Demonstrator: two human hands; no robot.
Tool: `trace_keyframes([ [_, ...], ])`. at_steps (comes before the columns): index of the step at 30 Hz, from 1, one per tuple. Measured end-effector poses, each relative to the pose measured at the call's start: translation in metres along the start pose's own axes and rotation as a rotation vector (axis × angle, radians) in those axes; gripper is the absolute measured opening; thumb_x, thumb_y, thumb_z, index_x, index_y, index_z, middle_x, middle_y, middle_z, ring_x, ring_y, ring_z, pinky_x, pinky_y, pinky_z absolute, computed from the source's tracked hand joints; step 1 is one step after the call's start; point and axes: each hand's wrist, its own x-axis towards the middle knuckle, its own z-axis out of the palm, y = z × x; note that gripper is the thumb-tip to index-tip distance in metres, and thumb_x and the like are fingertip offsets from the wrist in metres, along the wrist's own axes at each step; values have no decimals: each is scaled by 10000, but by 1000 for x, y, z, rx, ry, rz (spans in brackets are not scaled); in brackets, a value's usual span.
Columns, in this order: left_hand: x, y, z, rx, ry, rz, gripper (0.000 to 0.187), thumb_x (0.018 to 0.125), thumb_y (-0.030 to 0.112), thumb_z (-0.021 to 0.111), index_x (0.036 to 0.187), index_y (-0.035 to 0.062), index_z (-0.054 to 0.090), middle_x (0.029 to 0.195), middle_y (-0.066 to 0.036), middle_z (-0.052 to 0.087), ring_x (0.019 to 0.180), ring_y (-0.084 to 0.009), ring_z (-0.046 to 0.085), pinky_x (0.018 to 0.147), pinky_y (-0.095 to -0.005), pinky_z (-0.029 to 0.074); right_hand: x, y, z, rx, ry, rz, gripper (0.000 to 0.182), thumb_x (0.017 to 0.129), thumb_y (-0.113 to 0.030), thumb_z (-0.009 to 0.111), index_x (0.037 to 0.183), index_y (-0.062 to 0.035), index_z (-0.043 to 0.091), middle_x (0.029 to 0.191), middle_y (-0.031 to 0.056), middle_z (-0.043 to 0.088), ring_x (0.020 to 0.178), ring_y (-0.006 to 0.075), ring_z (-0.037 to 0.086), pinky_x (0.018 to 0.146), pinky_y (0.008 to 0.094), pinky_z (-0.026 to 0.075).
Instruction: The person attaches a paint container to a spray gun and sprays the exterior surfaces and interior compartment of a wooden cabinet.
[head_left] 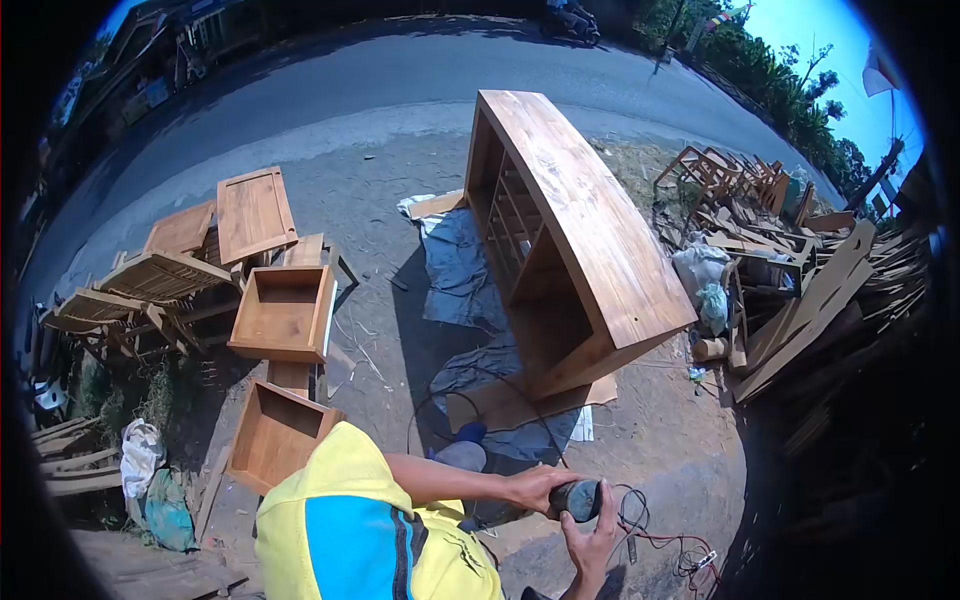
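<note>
Between my two hands is a dark, rounded hand tool (576,499); its exact kind is hard to make out. My left hand (535,487) is wrapped round its left side. On the other side, my right hand (592,535) has its thumb and fingers closed against it, palm turned up. A thin black cord (548,437) runs close by my left hand toward the cabinet. Beyond my hands, a large wooden cabinet (590,210) with open compartments rests on cardboard (490,408) and a grey-blue sheet (455,270).
Two wooden drawers (288,305) (280,432) and a panel (255,213) lie at left by stacked slatted pieces (165,272). Scrap wood (800,290) is heaped at right. Red and black wires (680,540) trail on the ground. A road (330,85) with a motorcycle rider (572,20) passes behind.
</note>
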Motion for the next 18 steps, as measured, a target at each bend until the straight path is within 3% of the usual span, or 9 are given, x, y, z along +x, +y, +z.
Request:
trace_keyframes([
  [2, -13, -9, -39, 67, 152, 28, 957, 648, 194, 911, 1501, 33, 509, 1350, -227, 665, 1234, -392, 668, 1046, -455, 535, 46, -15, 17, -40, -144, -148, 850, 725, -199, 830, 1488, 2, 515, 1380, 268, 561, 1258, 450, 591, 1088, 496, 480],
  [4, -29, -3, -71, 113, 235, -87, 940, 659, 183, 909, 1494, 20, 512, 1362, -226, 661, 1253, -389, 659, 1065, -448, 525, 85, -21, 36, -172, -265, -305, 867, 723, -205, 817, 1508, -30, 491, 1319, 225, 550, 1213, 423, 587, 1048, 490, 498],
  [9, -52, -23, -149, 114, 435, -127, 956, 614, 235, 928, 1452, -16, 541, 1335, -250, 676, 1232, -398, 672, 1062, -444, 532, 172, -69, 106, -74, -438, -354, 899, 761, -266, 823, 1551, -104, 426, 1296, 219, 549, 1187, 419, 595, 1017, 506, 515],
  [13, -65, -56, -228, 171, 610, -202, 973, 646, 248, 932, 1479, -31, 515, 1379, -255, 657, 1273, -391, 655, 1092, -450, 520, 242, -113, 174, -111, -489, -372, 810, 792, -321, 829, 1510, -127, 508, 1329, 224, 546, 1170, 427, 627, 969, 506, 555],
  [16, -72, -99, -302, 202, 672, -186, 960, 676, 231, 923, 1498, -29, 501, 1433, -251, 625, 1318, -385, 628, 1121, -451, 501, 307, -134, 235, -128, -568, -499, 703, 772, -351, 836, 1413, -166, 614, 1337, 227, 549, 1191, 434, 624, 982, 498, 556],
  [18, -74, -120, -351, 194, 703, -138, 938, 678, 238, 923, 1488, -5, 517, 1413, -241, 637, 1312, -381, 633, 1105, -457, 513, 349, -153, 277, -119, -592, -548, 700, 760, -380, 847, 1365, -115, 614, 1344, 231, 556, 1181, 432, 632, 970, 497, 561],
])
